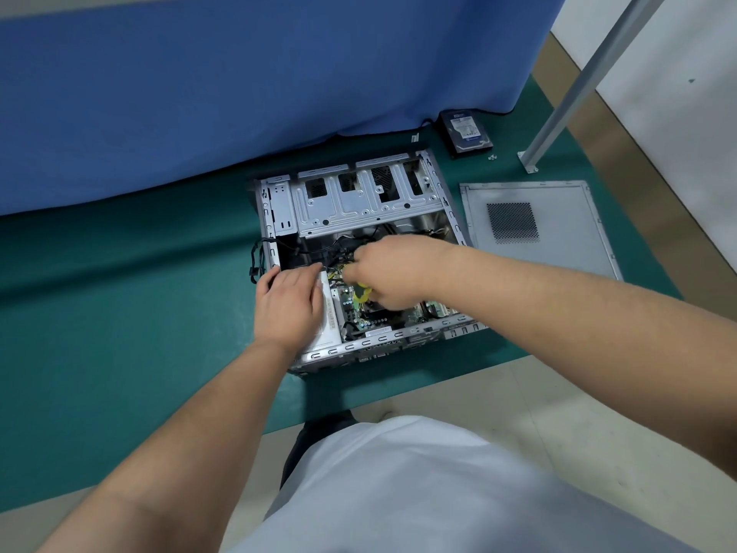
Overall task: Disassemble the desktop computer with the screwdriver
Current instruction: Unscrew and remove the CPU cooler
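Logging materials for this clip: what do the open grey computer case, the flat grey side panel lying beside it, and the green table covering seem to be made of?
Open grey computer case: apparently bare sheet metal, with a dull silver sheen and stamped slots. Flat grey side panel: likely painted sheet metal, matte, with a punched vent grid. Green table covering: probably a rubber or vinyl mat, smooth with soft glare.

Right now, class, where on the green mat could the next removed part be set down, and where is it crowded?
Free: the green mat left of the computer case. Crowded: right of the case lies the side panel, with the hard drive and loose screws beyond. Both hands work inside the case.
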A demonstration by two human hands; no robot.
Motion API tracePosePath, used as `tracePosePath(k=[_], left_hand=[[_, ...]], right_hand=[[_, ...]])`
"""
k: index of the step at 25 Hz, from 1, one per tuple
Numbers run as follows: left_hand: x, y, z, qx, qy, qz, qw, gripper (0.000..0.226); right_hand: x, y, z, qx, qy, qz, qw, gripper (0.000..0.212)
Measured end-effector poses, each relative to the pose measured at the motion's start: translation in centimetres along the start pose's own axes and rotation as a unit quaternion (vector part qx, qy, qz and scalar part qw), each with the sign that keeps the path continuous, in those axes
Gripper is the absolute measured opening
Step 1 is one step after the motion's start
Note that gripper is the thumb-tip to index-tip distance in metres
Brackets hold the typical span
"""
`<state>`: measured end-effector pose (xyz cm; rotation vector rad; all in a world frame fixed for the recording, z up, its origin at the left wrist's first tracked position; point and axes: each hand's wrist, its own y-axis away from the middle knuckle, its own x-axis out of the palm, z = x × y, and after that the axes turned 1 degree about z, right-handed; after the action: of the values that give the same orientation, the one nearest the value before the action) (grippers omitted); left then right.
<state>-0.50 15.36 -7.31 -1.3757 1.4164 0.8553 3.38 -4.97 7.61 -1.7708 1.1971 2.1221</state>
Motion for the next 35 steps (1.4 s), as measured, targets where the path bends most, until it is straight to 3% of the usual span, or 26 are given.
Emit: tracePosePath(k=[4, 7, 11, 13, 14, 15, 18, 19, 21, 23, 27, 32, 35], left_hand=[[-0.4, 0.1, -0.2, 0.021, -0.011, 0.013, 1.0, 0.042], [-1.1, -0.2, -1.1, -0.031, 0.028, 0.049, 0.998, 0.042], [-2.1, -0.7, -4.1, -0.034, 0.111, 0.053, 0.992, 0.035], [-2.6, -1.4, -5.6, -0.084, 0.227, 0.062, 0.968, 0.021], [-2.8, -2.1, -6.3, -0.144, 0.308, 0.085, 0.937, 0.019], [-2.9, -3.0, -6.9, -0.213, 0.4, 0.115, 0.884, 0.021], [-3.3, -5.9, -8.3, -0.34, 0.615, 0.182, 0.688, 0.026], [-3.2, -7.1, -8.4, -0.347, 0.645, 0.185, 0.655, 0.024], [-1.5, -8.7, -9.3, -0.35, 0.669, 0.184, 0.629, 0.018], [-0.7, -10.0, -9.6, -0.339, 0.657, 0.191, 0.646, 0.012], [0.2, -12.4, -10.8, -0.257, 0.581, 0.205, 0.744, 0.019], [2.2, -15.6, -11.5, -0.165, 0.455, 0.171, 0.858, 0.019], [3.2, -17.4, -11.7, -0.112, 0.424, 0.165, 0.884, 0.012]], right_hand=[[0.6, 1.0, -2.4, 0.079, -0.13, -0.02, 0.988, 0.042], [1.9, 1.9, -4.0, 0.114, -0.228, -0.061, 0.965, 0.034], [3.8, 3.1, -5.7, 0.172, -0.353, -0.13, 0.91, 0.024], [4.9, 3.4, -5.7, 0.211, -0.418, -0.176, 0.866, 0.022], [5.5, 3.5, -5.5, 0.232, -0.459, -0.203, 0.833, 0.023], [6.0, 3.5, -5.0, 0.25, -0.505, -0.225, 0.795, 0.023], [7.7, 3.1, -3.0, 0.273, -0.632, -0.253, 0.68, 0.026], [8.3, 2.7, -2.5, 0.281, -0.659, -0.253, 0.65, 0.027], [10.6, 2.1, -2.4, 0.305, -0.675, -0.24, 0.627, 0.027], [11.2, 1.5, -2.7, 0.316, -0.674, -0.221, 0.63, 0.021], [11.3, -0.2, -4.7, 0.322, -0.643, -0.201, 0.665, 0.025], [12.5, -2.4, -7.7, 0.312, -0.614, -0.197, 0.697, 0.028], [12.4, -2.5, -11.0, 0.32, -0.597, -0.182, 0.713, 0.034]])
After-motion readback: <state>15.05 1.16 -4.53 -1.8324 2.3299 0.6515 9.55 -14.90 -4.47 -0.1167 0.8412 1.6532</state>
